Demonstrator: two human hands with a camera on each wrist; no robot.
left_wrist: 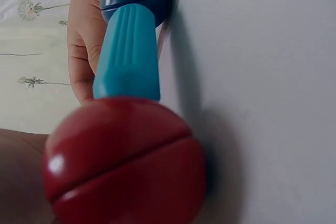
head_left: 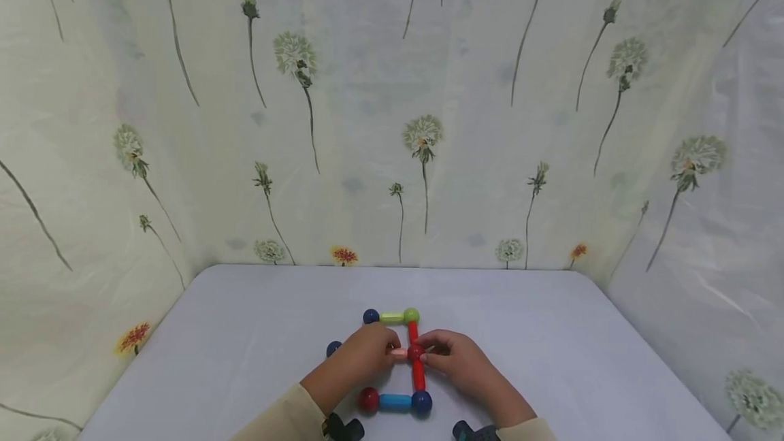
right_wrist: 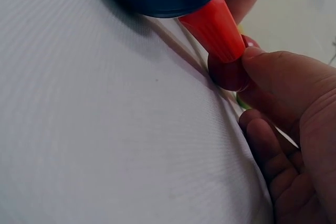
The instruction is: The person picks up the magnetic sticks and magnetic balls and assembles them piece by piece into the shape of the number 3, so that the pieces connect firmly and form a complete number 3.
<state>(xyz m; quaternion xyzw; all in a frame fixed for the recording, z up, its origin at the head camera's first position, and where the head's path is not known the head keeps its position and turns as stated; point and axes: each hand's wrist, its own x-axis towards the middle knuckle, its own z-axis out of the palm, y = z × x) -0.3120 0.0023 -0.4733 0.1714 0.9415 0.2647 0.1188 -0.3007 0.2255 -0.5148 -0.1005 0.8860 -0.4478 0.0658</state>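
Observation:
My left hand [head_left: 367, 349] pinches a pink rod [head_left: 399, 354] whose right end meets a red ball [head_left: 416, 352]. From the right, my right hand [head_left: 456, 359] grips that ball between thumb and fingers; its thumb [right_wrist: 268, 69] presses the ball in the right wrist view. One red rod [head_left: 413, 331] runs from the ball to a green ball [head_left: 411, 316], another red rod [head_left: 418, 376] to a dark blue ball [head_left: 421, 403]. A light green rod [head_left: 392, 318] joins the green ball to a blue ball [head_left: 371, 316]. The pink rod's left end is hidden by my left hand.
Nearest me, a blue rod [head_left: 395, 402] links the dark blue ball to a larger-looking red ball [head_left: 369, 400], close below my left wrist. Another blue ball [head_left: 333, 348] shows beside my left hand, partly covered. The white table [head_left: 257, 332] ends at a flower-patterned curtain [head_left: 355, 121].

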